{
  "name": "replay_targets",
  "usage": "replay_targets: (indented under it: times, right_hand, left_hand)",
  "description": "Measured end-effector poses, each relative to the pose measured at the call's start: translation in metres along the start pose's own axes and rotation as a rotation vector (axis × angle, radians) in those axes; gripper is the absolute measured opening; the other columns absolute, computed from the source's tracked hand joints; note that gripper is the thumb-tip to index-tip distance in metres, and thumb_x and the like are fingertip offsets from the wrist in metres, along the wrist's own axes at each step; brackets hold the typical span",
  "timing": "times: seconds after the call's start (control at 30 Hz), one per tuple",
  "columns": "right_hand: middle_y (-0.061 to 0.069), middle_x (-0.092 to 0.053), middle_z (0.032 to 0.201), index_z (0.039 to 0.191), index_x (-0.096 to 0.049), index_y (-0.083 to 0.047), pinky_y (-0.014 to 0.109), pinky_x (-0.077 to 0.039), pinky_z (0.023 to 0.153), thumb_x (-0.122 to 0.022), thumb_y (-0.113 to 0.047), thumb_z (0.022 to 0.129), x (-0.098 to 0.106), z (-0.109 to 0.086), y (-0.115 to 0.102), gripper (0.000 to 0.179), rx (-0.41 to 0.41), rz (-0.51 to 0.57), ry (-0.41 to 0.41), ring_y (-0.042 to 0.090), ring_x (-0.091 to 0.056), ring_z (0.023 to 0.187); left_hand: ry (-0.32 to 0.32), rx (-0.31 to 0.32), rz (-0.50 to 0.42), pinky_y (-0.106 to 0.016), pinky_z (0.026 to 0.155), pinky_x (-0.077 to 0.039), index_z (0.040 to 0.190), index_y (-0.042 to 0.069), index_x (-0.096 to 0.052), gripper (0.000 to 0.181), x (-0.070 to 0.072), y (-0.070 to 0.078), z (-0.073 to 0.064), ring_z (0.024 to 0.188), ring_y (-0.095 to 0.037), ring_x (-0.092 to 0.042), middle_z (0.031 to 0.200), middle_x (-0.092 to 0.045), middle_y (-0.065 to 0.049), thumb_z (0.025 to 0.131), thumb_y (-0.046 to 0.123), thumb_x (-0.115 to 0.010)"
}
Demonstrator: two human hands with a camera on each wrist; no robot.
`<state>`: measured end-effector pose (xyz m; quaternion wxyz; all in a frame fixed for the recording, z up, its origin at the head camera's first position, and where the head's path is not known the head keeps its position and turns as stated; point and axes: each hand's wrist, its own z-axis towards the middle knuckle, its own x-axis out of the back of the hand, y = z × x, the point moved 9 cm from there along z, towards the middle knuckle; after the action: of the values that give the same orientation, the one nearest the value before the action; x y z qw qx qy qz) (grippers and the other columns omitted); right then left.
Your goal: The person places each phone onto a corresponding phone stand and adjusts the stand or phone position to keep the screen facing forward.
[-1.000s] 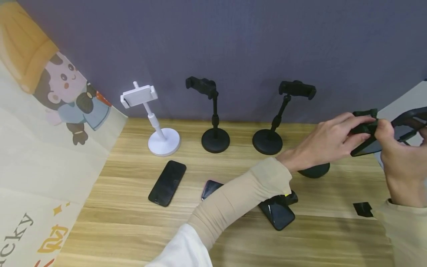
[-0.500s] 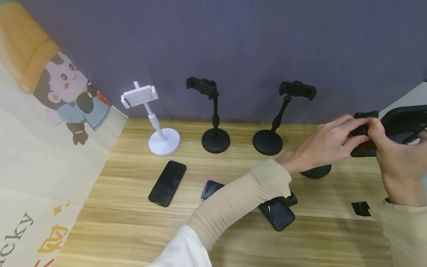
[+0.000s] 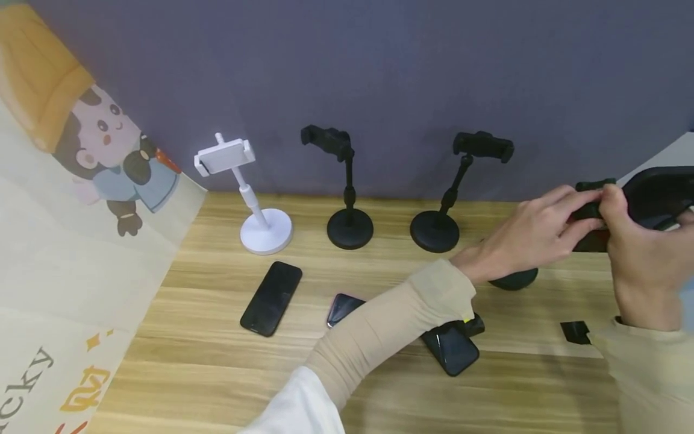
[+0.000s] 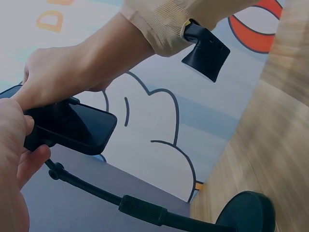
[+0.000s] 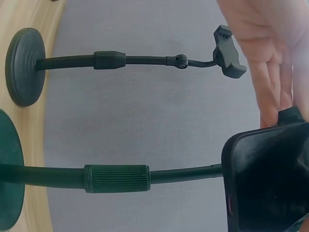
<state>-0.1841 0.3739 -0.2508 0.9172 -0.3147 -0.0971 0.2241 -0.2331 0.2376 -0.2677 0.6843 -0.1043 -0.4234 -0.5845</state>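
Note:
At the right of the head view, my left hand (image 3: 542,232) pinches the clamp of a dark green phone stand, whose round base (image 3: 514,279) shows below the forearm. My right hand (image 3: 642,259) grips a black phone (image 3: 658,196) at that clamp, its thumb close beside the left fingertips. In the left wrist view the phone (image 4: 87,128) lies across the clamp at the top of the stand's pole (image 4: 142,209). The right wrist view shows the phone's dark face (image 5: 265,179) covering much of the clamp.
A white phone stand (image 3: 265,232) and two black ones, one in the middle (image 3: 350,229) and one further right (image 3: 435,231), line the purple-grey wall. One phone (image 3: 271,298) lies at left; another (image 3: 344,308) is partly under the left forearm, near a third (image 3: 455,349).
The phone at the clamp has turned, hiding the light gap formerly seen through it. My right hand and sleeve have shifted slightly left. My left hand has stayed nearly still.

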Motion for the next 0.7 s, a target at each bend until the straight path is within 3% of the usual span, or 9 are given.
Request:
replay_targets:
  times: [0.13,0.3,0.5,0.7]
  right_hand:
    - [0.000,-0.049,0.140,0.130,-0.049,0.010,0.006,-0.034,0.095,-0.087,-0.055,0.071,-0.002,0.000,-0.001,0.096,-0.012,-0.015,0.009,0.006,-0.051,0.117]
    - [0.000,-0.048,0.143,0.134,-0.049,0.009,0.010,-0.037,0.098,-0.087,-0.057,0.068,-0.003,0.000,0.003,0.100,-0.015,-0.018,0.012,0.009,-0.051,0.119]
    - [-0.002,-0.050,0.142,0.136,-0.049,0.007,0.010,-0.040,0.098,-0.087,-0.056,0.067,-0.004,-0.001,0.007,0.100,-0.028,-0.027,0.038,0.010,-0.053,0.118]
    - [0.000,-0.052,0.141,0.133,-0.049,0.011,0.009,-0.039,0.099,-0.082,-0.044,0.072,-0.004,-0.005,-0.010,0.089,-0.043,-0.031,0.088,0.010,-0.052,0.120]
  left_hand:
    - [0.021,-0.005,0.005,-0.004,0.069,-0.038,0.144,0.004,-0.058,0.047,0.003,-0.001,-0.001,0.079,-0.001,-0.051,0.104,-0.061,0.001,0.103,0.025,-0.066]
    - [0.030,-0.004,0.039,-0.003,0.070,-0.038,0.144,0.005,-0.059,0.045,0.004,0.001,-0.002,0.081,0.000,-0.052,0.104,-0.061,0.002,0.104,0.025,-0.064]
    - [0.055,0.006,0.079,-0.004,0.070,-0.038,0.143,0.006,-0.060,0.044,0.004,0.002,-0.003,0.082,-0.001,-0.052,0.102,-0.061,0.004,0.104,0.025,-0.062]
    - [0.071,0.036,0.055,-0.004,0.071,-0.039,0.142,0.006,-0.061,0.043,0.005,0.001,-0.003,0.084,-0.001,-0.055,0.108,-0.065,0.002,0.103,0.024,-0.062]
